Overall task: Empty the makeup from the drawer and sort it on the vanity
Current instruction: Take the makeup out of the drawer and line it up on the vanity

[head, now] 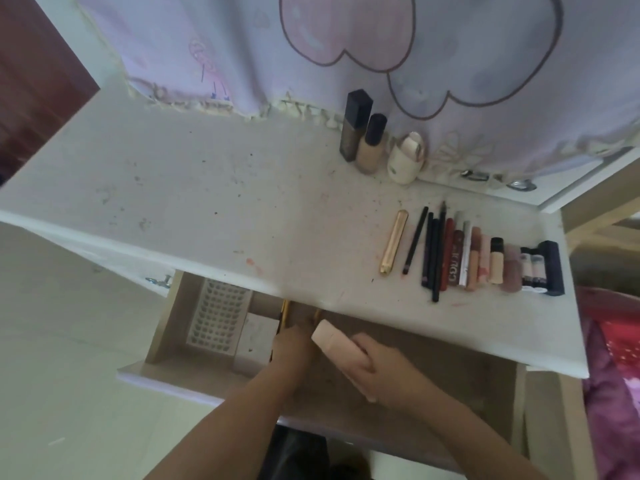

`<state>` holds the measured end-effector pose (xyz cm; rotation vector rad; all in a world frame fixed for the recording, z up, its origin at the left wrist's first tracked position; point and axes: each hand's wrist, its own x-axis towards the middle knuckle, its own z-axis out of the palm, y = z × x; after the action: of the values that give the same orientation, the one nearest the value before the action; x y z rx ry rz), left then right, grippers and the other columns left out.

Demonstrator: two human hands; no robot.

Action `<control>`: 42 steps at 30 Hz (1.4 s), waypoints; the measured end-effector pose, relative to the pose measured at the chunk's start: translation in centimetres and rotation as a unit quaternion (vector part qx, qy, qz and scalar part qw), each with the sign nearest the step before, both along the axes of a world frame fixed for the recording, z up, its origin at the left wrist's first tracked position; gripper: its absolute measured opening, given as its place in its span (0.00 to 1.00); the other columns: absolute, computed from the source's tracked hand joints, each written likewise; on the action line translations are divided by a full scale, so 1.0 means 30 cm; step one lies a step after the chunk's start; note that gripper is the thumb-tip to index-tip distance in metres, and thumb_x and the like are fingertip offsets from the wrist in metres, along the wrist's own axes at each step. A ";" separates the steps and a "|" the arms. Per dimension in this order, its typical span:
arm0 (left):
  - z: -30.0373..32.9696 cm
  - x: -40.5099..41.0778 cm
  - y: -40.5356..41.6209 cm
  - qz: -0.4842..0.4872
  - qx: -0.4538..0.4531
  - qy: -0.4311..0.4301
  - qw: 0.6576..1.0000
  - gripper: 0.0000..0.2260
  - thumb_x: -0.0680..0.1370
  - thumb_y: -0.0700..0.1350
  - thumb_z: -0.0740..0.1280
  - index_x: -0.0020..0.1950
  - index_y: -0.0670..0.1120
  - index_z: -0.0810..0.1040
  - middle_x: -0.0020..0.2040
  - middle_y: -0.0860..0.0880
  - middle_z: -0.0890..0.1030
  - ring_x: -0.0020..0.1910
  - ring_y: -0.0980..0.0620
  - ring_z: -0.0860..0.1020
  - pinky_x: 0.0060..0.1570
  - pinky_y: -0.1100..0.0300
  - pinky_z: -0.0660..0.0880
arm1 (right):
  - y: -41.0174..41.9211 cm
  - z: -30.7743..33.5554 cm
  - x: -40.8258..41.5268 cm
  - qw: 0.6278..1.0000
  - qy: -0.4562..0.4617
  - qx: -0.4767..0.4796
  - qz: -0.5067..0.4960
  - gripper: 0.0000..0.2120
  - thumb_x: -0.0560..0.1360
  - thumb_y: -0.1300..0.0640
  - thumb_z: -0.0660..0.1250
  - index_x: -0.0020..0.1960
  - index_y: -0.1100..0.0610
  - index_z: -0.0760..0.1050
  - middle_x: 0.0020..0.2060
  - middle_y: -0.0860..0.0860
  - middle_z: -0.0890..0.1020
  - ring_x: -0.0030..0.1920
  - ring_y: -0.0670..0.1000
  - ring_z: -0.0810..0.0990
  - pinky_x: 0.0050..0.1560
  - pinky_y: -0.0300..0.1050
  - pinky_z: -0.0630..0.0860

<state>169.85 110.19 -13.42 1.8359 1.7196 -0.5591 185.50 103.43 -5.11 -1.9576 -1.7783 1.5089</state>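
The drawer (156, 337) stands pulled out below the white vanity top (207, 188). Over it, my right hand (377, 368) grips a pale pink tube (332, 341). My left hand (291, 344) reaches into the drawer and closes on thin gold-handled sticks (284, 311) that poke out under the vanity edge. On the vanity at the right lies a row of pencils, lipsticks and small tubes (485, 258), with a gold tube (393, 245) beside it. Two foundation bottles (363, 140) and a white jar (405, 161) stand at the back.
A white perforated basket (216, 320) and a small white box (254, 337) sit in the drawer's left part. A lilac curtain (346, 46) hangs behind the vanity. Red and pink fabric (613, 358) lies at the right. A dark door (34, 81) is at the far left.
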 end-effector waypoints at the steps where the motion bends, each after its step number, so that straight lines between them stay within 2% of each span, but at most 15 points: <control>1: 0.004 0.016 0.013 0.013 -0.019 0.010 1.000 0.11 0.80 0.42 0.57 0.58 0.44 0.76 0.55 0.46 0.81 0.53 0.48 0.80 0.47 0.58 0.75 | 0.003 0.034 0.012 1.000 0.018 -0.009 0.021 0.15 0.76 0.44 0.62 0.61 0.38 0.65 0.44 0.36 0.74 0.42 0.38 0.76 0.38 0.30 0.71; 4: 0.063 0.017 0.031 -0.018 -0.073 0.068 0.995 0.12 0.81 0.42 0.58 0.61 0.42 0.76 0.61 0.46 0.78 0.59 0.49 0.77 0.56 0.60 0.73 | 0.034 0.149 0.054 0.998 0.007 0.021 0.062 0.17 0.76 0.47 0.64 0.64 0.38 0.66 0.48 0.35 0.74 0.45 0.37 0.76 0.40 0.29 0.71; 6: 0.129 -0.009 0.023 -0.067 -0.070 0.040 0.995 0.12 0.80 0.41 0.59 0.62 0.41 0.75 0.60 0.44 0.78 0.60 0.46 0.76 0.58 0.58 0.73 | 0.075 0.237 0.089 0.996 -0.009 0.061 0.069 0.13 0.76 0.48 0.64 0.59 0.39 0.69 0.46 0.34 0.74 0.45 0.35 0.75 0.41 0.29 0.69; 8: 0.236 -0.052 -0.004 -0.134 -0.047 0.016 0.990 0.12 0.80 0.40 0.58 0.61 0.41 0.74 0.57 0.44 0.79 0.55 0.45 0.78 0.53 0.55 0.74 | 0.128 0.327 0.129 0.994 -0.006 0.098 0.049 0.07 0.75 0.49 0.65 0.53 0.40 0.72 0.42 0.35 0.76 0.42 0.35 0.76 0.40 0.28 0.69; 11: 0.382 -0.127 0.000 -0.218 -0.030 -0.008 0.975 0.09 0.79 0.42 0.58 0.55 0.46 0.75 0.52 0.48 0.79 0.47 0.49 0.79 0.42 0.59 0.74 | 0.229 0.434 0.197 0.987 -0.002 0.155 -0.047 0.05 0.76 0.51 0.65 0.51 0.44 0.75 0.34 0.38 0.77 0.33 0.32 0.74 0.32 0.24 0.68; 14: 0.507 -0.155 0.076 -0.167 -0.017 -0.111 0.980 0.05 0.77 0.50 0.60 0.46 0.52 0.74 0.44 0.54 0.78 0.43 0.54 0.79 0.45 0.57 0.78 | 0.364 0.477 0.249 0.955 -0.048 0.255 -0.147 0.07 0.77 0.53 0.64 0.54 0.49 0.76 0.37 0.40 0.76 0.37 0.36 0.73 0.34 0.28 0.65; 17: 0.557 -0.081 0.221 -0.089 0.030 -0.189 0.978 0.07 0.76 0.54 0.61 0.41 0.53 0.73 0.37 0.56 0.77 0.36 0.56 0.77 0.39 0.58 0.78 | 0.517 0.488 0.253 0.919 -0.096 0.336 -0.185 0.10 0.77 0.56 0.64 0.57 0.53 0.73 0.41 0.46 0.75 0.40 0.45 0.75 0.36 0.33 0.66; 19: 0.545 0.014 0.329 -0.073 0.064 -0.185 0.978 0.09 0.77 0.54 0.61 0.39 0.51 0.71 0.35 0.54 0.75 0.32 0.55 0.74 0.32 0.61 0.72 | 0.610 0.476 0.234 0.911 -0.137 0.350 -0.170 0.12 0.77 0.56 0.63 0.60 0.56 0.71 0.46 0.51 0.76 0.43 0.50 0.75 0.40 0.39 0.68; 22: 0.490 0.155 0.451 -0.043 0.083 -0.175 0.980 0.11 0.77 0.54 0.60 0.38 0.50 0.69 0.34 0.52 0.73 0.31 0.55 0.71 0.29 0.62 0.66 | 0.716 0.436 0.206 0.899 -0.223 0.351 -0.135 0.12 0.78 0.56 0.62 0.60 0.58 0.70 0.48 0.56 0.78 0.48 0.55 0.76 0.44 0.45 0.68; 25: 0.445 0.253 0.511 -0.060 0.115 -0.135 0.982 0.11 0.78 0.53 0.58 0.40 0.48 0.68 0.35 0.51 0.71 0.31 0.54 0.69 0.28 0.61 0.63 | 0.773 0.395 0.196 0.895 -0.294 0.319 -0.103 0.12 0.79 0.55 0.59 0.61 0.58 0.69 0.48 0.56 0.78 0.48 0.56 0.76 0.44 0.46 0.69; 28: 0.423 0.290 0.532 -0.095 0.139 -0.100 0.981 0.11 0.79 0.52 0.57 0.40 0.48 0.67 0.34 0.51 0.68 0.32 0.53 0.68 0.32 0.59 0.65 | 0.791 0.374 0.204 0.891 -0.323 0.306 -0.093 0.12 0.79 0.56 0.59 0.62 0.57 0.68 0.47 0.55 0.78 0.44 0.53 0.74 0.42 0.45 0.68; 33: 0.401 0.274 0.517 -0.132 0.156 -0.110 0.973 0.14 0.80 0.57 0.55 0.43 0.48 0.66 0.35 0.52 0.64 0.39 0.51 0.68 0.36 0.57 0.65 | 0.771 0.382 0.210 0.890 -0.321 0.310 -0.092 0.15 0.79 0.54 0.59 0.64 0.57 0.66 0.52 0.56 0.77 0.51 0.56 0.76 0.45 0.47 0.71; 37: 0.424 0.201 0.462 -0.095 0.182 -0.179 0.962 0.13 0.80 0.57 0.56 0.42 0.48 0.66 0.35 0.53 0.66 0.36 0.52 0.69 0.35 0.58 0.66 | 0.725 0.438 0.207 0.876 -0.339 0.332 -0.090 0.18 0.79 0.51 0.60 0.66 0.56 0.66 0.60 0.56 0.72 0.53 0.57 0.76 0.45 0.47 0.72; 39: 0.442 0.113 0.397 -0.062 0.211 -0.245 0.944 0.13 0.80 0.54 0.58 0.40 0.48 0.68 0.33 0.54 0.68 0.32 0.54 0.68 0.33 0.59 0.66 | 0.660 0.463 0.186 0.869 -0.292 0.389 -0.094 0.17 0.78 0.52 0.61 0.65 0.56 0.68 0.59 0.55 0.74 0.48 0.54 0.77 0.42 0.46 0.73; 42: 0.438 -0.069 0.238 0.018 0.242 -0.314 0.918 0.13 0.79 0.47 0.61 0.36 0.45 0.69 0.30 0.52 0.69 0.28 0.55 0.67 0.30 0.58 0.65 | 0.466 0.428 0.095 0.877 -0.153 0.453 -0.051 0.10 0.78 0.55 0.62 0.56 0.57 0.76 0.45 0.50 0.80 0.34 0.43 0.71 0.35 0.39 0.72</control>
<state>167.77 117.33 -0.29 1.9938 1.4995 0.4875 188.35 117.42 7.74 -1.7424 -1.9147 0.1863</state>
